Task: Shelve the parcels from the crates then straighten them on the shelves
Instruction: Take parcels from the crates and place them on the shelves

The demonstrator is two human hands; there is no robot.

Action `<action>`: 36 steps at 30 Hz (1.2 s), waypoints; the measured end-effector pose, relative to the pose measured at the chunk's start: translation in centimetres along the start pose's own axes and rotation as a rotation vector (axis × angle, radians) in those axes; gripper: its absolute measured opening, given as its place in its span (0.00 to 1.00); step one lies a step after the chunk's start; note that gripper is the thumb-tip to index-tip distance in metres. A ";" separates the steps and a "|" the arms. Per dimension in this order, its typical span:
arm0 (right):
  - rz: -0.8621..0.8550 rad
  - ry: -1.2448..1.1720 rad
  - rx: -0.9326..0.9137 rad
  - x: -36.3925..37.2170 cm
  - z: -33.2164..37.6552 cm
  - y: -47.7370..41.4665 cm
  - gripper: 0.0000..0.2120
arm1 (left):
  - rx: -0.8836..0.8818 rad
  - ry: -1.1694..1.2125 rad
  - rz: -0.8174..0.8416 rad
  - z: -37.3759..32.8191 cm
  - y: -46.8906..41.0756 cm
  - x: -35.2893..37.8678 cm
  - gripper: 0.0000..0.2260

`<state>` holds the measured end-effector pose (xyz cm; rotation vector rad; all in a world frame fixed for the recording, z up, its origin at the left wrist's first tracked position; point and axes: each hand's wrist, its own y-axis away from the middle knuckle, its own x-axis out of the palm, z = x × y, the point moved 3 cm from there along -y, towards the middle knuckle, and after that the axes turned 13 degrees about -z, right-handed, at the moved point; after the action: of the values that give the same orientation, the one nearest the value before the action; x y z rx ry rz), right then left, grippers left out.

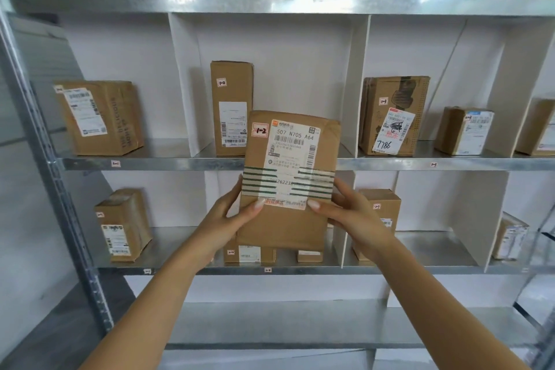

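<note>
Parcel (289, 177) held before galvanised metal shelf (150, 164) with white dividers (189, 78).

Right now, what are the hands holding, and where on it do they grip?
Both hold one brown parcel marked 1-2. The left hand grips its lower left edge, the right hand its lower right edge, thumbs on the front.

Filmed through one wide-angle camera worn on the head, facing straight ahead at a metal shelving unit (300, 4). Stood close, within reach of the shelf fronts. Sat about level with the top shelf edge, looking down onto the lower shelf surfaces. Caught the left hand (231, 216) and right hand (351, 213) at centre, gripping a parcel (288, 159) upright near the lens. Slanted the upright post (45, 135) at the frame's left edge.
</note>
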<state>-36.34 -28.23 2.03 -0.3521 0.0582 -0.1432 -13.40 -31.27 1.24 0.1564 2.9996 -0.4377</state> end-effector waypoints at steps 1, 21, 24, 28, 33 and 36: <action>-0.009 0.010 -0.031 -0.3 0.4 -0.5 0.29 | 0.033 -0.024 -0.015 -0.2 -0.5 0.2 0.26; -0.121 -0.037 -0.208 -6.8 -2.6 -22.2 0.29 | 0.149 -0.186 -0.140 -1.1 -22.7 9.0 0.20; -0.126 -0.008 -0.168 -6.8 -4.3 -24.6 0.30 | 0.107 -0.212 -0.136 0.6 -25.0 9.1 0.16; -0.151 0.065 -0.164 -6.2 -5.9 -27.1 0.31 | 0.080 -0.275 -0.154 2.7 -27.8 9.1 0.15; -0.188 0.123 -0.168 -5.2 -6.8 -29.6 0.29 | 0.088 -0.306 -0.144 3.5 -30.6 9.1 0.20; -0.190 0.121 -0.151 -5.0 -7.2 -30.4 0.29 | 0.088 -0.311 -0.131 3.8 -31.6 9.1 0.21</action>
<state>-45.79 -58.17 6.05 -0.4998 0.1555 -0.3490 -25.75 -61.68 5.37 -0.0936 2.6955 -0.5513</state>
